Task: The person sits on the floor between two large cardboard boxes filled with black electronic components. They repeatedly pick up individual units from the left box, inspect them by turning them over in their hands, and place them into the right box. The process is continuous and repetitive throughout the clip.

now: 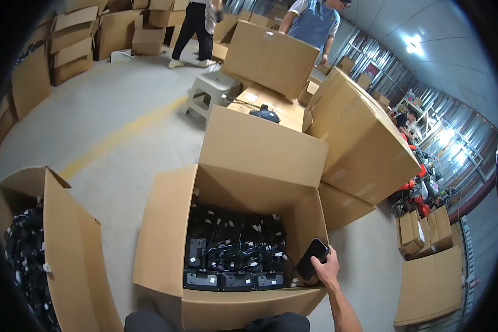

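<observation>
My right hand (327, 268) grips a flat black panel (312, 259) with rounded corners, shaped much like a phone, its thumb over the near face. Panel and hand are at the right wall of an open cardboard box (254, 303) in front of me. Inside the box lie several black plastic units (237, 281) with small white labels, in a row along the near side. Behind them is a tangle of black cables (240, 249) with white connectors. My left hand is out of view.
At left stands another open carton (74, 254) full of black parts. Beyond my box, a black cabled unit (265, 114) rests on cardboard beside a grey stool (210, 88). Large cartons (365, 138) stack at right. A person in a blue vest (314, 25) stands behind a carton (271, 55).
</observation>
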A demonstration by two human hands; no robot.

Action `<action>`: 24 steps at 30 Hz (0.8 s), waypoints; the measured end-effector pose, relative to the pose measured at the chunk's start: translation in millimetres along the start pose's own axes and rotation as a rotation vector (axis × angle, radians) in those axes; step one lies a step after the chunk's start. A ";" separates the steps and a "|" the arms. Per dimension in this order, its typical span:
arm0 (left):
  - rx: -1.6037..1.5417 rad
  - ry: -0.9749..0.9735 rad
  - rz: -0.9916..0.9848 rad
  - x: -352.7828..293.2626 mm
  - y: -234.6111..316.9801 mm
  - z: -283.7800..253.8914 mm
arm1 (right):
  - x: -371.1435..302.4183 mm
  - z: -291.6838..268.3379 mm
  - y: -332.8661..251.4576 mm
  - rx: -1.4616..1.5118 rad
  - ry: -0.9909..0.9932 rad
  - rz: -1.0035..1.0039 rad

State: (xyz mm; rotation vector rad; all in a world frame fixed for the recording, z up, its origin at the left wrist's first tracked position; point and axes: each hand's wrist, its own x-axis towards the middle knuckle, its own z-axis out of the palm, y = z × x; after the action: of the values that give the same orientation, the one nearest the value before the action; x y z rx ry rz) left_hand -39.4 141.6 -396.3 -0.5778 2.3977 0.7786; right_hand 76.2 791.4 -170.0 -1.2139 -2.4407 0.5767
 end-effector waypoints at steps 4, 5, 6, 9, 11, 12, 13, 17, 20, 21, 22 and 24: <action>0.046 -0.037 -0.011 5.2 12.0 -10.3 | 0.1 7.1 3.2 -0.017 0.033 0.002; 0.054 -0.042 -0.010 6.5 13.9 -11.9 | 0.4 7.4 3.8 -0.049 0.049 -0.031; 0.068 -0.052 -0.010 3.5 12.6 -12.5 | -1.2 4.3 5.2 -0.091 0.060 -0.059; 0.083 -0.053 0.027 4.4 12.4 -13.3 | -2.4 5.0 16.5 -0.168 0.104 -0.139; 0.091 -0.045 0.060 3.3 11.6 -14.4 | 1.3 -3.4 6.6 -0.091 0.072 -0.079; 0.102 -0.047 0.077 5.4 10.2 -16.7 | -3.0 -4.6 6.3 -0.159 0.090 -0.107; 0.117 -0.048 0.094 7.2 6.5 -22.1 | -8.0 -6.3 3.1 -0.138 0.095 -0.125; 0.196 -0.110 0.181 15.6 -12.5 -49.1 | -1.3 -6.8 -3.5 -0.085 0.114 -0.162; 0.482 -0.275 0.454 26.9 -18.3 -110.9 | -2.3 -2.1 -2.9 -0.052 0.098 -0.164; 0.491 -0.187 0.637 29.6 -8.8 -134.5 | -1.9 4.5 -5.2 -0.043 0.109 -0.164; 0.445 -0.063 0.812 24.0 21.5 -144.4 | -4.6 -3.4 -0.1 -0.046 0.101 -0.139; -0.021 0.173 0.849 -10.0 128.6 -151.1 | -7.9 -15.5 11.6 -0.047 0.090 -0.086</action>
State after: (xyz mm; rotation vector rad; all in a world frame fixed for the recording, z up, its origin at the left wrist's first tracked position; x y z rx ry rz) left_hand -156.6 143.3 -235.9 0.4400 2.7901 1.1145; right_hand 95.9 794.5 -163.6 -1.1212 -2.4296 0.4333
